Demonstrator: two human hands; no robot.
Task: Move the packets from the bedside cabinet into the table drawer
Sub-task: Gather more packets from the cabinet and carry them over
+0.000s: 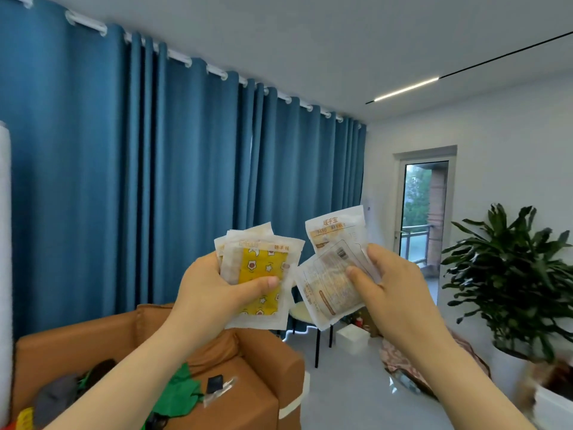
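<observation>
Both hands are raised in front of me, each holding packets. My left hand (pixel 214 287) grips a small stack of white hand-warmer packets (pixel 263 271); the front one shows a yellow pad with star prints, and my thumb lies across it. My right hand (pixel 393 293) grips two more white packets (pixel 328 274), one upright behind and one tilted in front with its printed back and barcode facing me. Neither the bedside cabinet nor the table drawer is in view.
A brown leather sofa (pixel 257 361) with clothes and small items stands below left. Blue curtains (pixel 155 181) cover the far wall. A black-legged chair (pixel 307 318), a white box (pixel 353 336), a large potted plant (pixel 508 274) and a glass balcony door (pixel 421 212) lie to the right.
</observation>
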